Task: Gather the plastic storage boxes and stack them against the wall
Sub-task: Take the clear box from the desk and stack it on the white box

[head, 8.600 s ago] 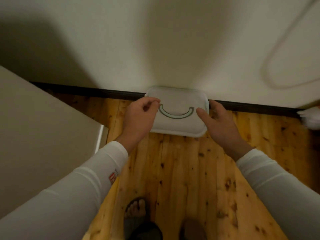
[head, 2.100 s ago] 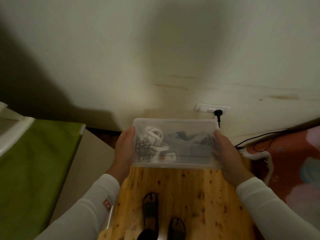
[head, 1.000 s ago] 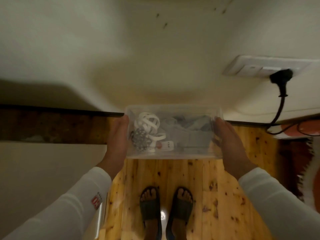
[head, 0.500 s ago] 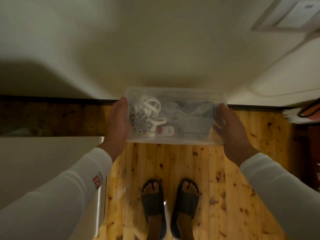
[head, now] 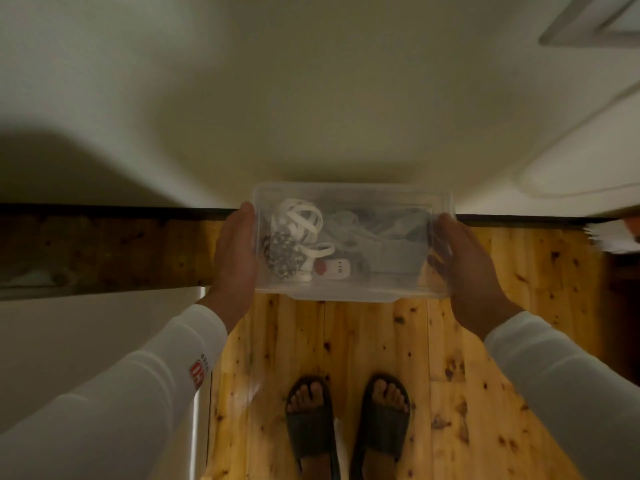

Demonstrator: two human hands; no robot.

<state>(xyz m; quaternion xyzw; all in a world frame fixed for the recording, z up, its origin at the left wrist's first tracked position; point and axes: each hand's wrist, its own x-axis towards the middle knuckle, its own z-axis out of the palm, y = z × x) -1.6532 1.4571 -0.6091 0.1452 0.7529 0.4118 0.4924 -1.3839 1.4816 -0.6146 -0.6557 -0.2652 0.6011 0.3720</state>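
I hold a clear plastic storage box (head: 351, 292) without a lid, one hand on each short side. My left hand (head: 235, 251) presses flat against its left wall and my right hand (head: 464, 265) against its right wall. Inside lie white coiled cables, a speckled pouch, a small white remote and grey items. The box is close to the cream wall (head: 311, 98), above the dark baseboard (head: 104, 211). Whether another box sits beneath it is hidden.
A pale flat-topped cabinet or appliance (head: 86, 341) fills the lower left beside my left arm. The wooden floor (head: 381, 341) stretches below, with my sandalled feet (head: 346, 420). A white fringed cloth (head: 613, 237) lies at the right edge. A white plate (head: 595, 22) sits on the wall top right.
The box has moved lower and closer to the wall base over the last second, held the same way. The view has shifted so the socket has slid up and out to the right.
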